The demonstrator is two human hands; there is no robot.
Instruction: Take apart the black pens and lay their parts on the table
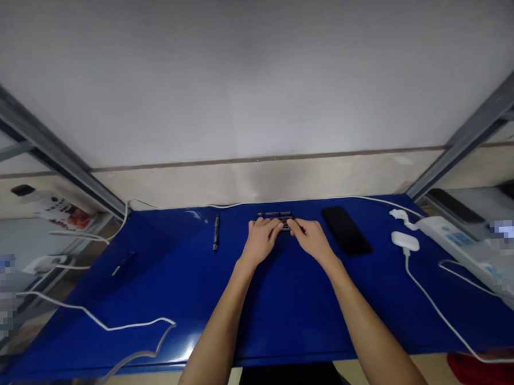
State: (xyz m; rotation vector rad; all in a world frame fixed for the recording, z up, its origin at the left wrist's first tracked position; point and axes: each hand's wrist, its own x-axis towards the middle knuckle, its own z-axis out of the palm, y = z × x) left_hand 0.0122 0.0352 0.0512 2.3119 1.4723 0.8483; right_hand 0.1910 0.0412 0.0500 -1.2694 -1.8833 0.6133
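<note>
Several dark pens (279, 214) lie side by side, left to right, near the back edge of the blue desk. My left hand (259, 239) covers their left part, fingers curled over them and thumb reaching toward the middle. On the right ends, my right hand (314, 239) closes with thumb and fingers drawn together. Both hands hide much of the pens, so their number is unclear. Left of my hands, a separate dark pen (216, 233) points toward the wall. A black phone (346, 230) rests just right of my right hand.
On the blue desk (158, 289), another thin pen-like item (123, 264) lies at left. White cables (95, 319) cross the left side. A white charging case (405, 241) with a cable and a white power strip (453, 239) are at right. A bottle (53, 206) stands beyond the left frame.
</note>
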